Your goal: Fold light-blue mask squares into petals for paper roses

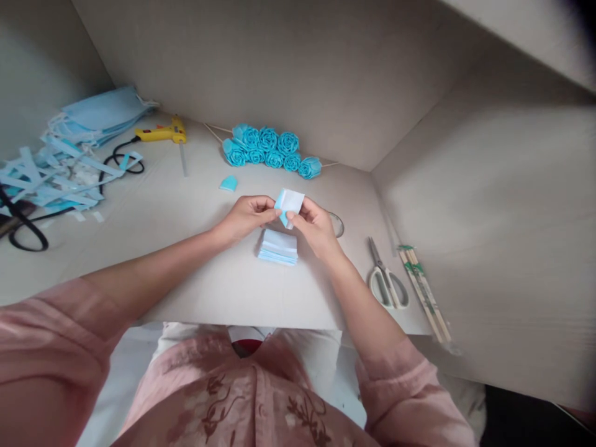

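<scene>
Fabric square (289, 202) (pale blue, white back) pinched between left hand (246, 217), right hand (314, 228)

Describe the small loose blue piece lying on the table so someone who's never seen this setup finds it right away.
Start at the row of blue fabric roses against the back wall. Just in front of its left end, lying alone on the table, is the small blue piece. Unlike the piece held in both hands or the stack beneath them, it is flat, fan-shaped and untouched.

A small light-blue fabric square (289, 203), partly folded, held upright above a stack of squares (278, 246).
</scene>
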Motion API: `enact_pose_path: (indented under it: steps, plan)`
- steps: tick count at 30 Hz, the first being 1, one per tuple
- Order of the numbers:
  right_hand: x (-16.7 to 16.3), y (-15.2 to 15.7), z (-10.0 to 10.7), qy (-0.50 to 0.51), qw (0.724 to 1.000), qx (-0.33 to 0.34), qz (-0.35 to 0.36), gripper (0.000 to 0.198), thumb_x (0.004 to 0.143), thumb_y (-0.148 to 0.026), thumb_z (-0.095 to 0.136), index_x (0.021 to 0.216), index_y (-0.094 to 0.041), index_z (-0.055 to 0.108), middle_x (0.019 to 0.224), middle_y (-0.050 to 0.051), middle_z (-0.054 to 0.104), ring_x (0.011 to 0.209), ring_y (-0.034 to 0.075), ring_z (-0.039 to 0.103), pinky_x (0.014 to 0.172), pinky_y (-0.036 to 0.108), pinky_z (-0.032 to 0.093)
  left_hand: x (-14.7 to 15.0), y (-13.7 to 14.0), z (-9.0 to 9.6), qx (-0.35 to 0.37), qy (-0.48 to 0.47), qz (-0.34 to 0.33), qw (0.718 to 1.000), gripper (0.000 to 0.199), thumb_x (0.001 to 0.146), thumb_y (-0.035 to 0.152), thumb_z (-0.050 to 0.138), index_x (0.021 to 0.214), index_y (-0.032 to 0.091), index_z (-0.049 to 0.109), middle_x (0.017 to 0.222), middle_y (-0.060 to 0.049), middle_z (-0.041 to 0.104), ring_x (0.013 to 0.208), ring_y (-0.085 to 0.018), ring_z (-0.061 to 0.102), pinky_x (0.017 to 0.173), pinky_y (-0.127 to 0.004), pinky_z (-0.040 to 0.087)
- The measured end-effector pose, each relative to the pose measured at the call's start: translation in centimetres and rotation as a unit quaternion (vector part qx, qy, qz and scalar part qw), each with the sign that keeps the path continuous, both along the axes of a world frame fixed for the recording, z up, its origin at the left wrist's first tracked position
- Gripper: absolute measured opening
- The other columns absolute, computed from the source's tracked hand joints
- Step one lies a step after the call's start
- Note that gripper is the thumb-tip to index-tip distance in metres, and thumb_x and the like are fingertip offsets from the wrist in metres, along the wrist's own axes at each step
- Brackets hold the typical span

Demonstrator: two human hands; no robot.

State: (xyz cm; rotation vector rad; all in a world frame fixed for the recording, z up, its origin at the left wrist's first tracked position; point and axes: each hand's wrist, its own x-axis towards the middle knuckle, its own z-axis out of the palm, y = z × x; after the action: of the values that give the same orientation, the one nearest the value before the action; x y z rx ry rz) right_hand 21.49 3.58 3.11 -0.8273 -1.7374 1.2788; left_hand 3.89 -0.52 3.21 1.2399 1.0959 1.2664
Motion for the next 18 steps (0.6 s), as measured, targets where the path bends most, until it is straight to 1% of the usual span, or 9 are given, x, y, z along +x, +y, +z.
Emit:
enact_pose_path:
  steps: [2,6,10,13,15,18]
  plan:
    - [0.06,0.13,-0.21,0.0,1.0,0.009,-0.013,0.03,0.076,-0.043,0.07,0.096,-0.021,0.067,0.083,0.0,0.067,0.075,0.015,0.061,0.07,0.028,0.051,0.07,-0.06,0.0,0.0,-0.01,0.0,1.0,0.032,0.067,0.044,0.076,0.072,0.015,0.063,0.066,0.001,0.059,0.057,-0.009,0.048,0.056,-0.022,0.038]
    - [0.08,0.21,-0.42,0.011,1.0,0.008,-0.02,0.029,0.077,-0.042,0.07,0.096,-0.021,0.067,0.083,-0.001,0.067,0.075,0.015,0.06,0.069,0.028,0.051,0.01,-0.06,-0.16,-0.011,-0.042,-0.018,0.999,0.035,0.069,0.047,0.076,0.08,0.015,0.07,0.07,-0.002,0.064,0.059,-0.009,0.052,0.059,-0.023,0.041]
    - [0.03,0.01,-0.25,0.01,1.0,0.003,-0.016,0.029,0.076,-0.042,0.07,0.096,-0.021,0.068,0.084,-0.001,0.068,0.077,0.015,0.061,0.073,0.029,0.052,-0.09,-0.08,-0.07,-0.021,-0.051,-0.021,0.998,0.036,0.068,0.048,0.076,0.078,0.014,0.073,0.07,-0.003,0.066,0.057,-0.01,0.053,0.058,-0.024,0.041]
    - [0.07,-0.11,0.05,0.013,1.0,-0.004,-0.02,0.035,0.074,-0.044,0.073,0.101,-0.022,0.068,0.091,0.0,0.069,0.082,0.015,0.063,0.077,0.029,0.052,-0.08,-0.21,0.18,-0.022,-0.026,-0.026,0.999,0.034,0.069,0.046,0.075,0.079,0.014,0.074,0.068,-0.003,0.068,0.055,-0.01,0.053,0.055,-0.023,0.04]
    - [0.16,-0.1,0.24,0.005,1.0,0.0,-0.025,0.039,0.073,-0.044,0.074,0.106,-0.024,0.067,0.094,0.0,0.069,0.082,0.015,0.062,0.075,0.027,0.052,-0.01,-0.33,0.28,-0.019,0.006,-0.032,0.999,0.032,0.07,0.044,0.073,0.077,0.014,0.074,0.065,-0.003,0.067,0.053,-0.009,0.052,0.052,-0.022,0.039]
    - [0.32,0.01,0.39,-0.022,0.999,0.031,-0.037,0.033,0.074,-0.043,0.074,0.1,-0.024,0.068,0.091,-0.001,0.068,0.079,0.014,0.061,0.071,0.025,0.05,0.17,-0.5,0.33,-0.009,0.058,-0.034,0.998,0.029,0.073,0.042,0.071,0.071,0.014,0.072,0.061,-0.002,0.066,0.05,-0.009,0.051,0.05,-0.021,0.039]
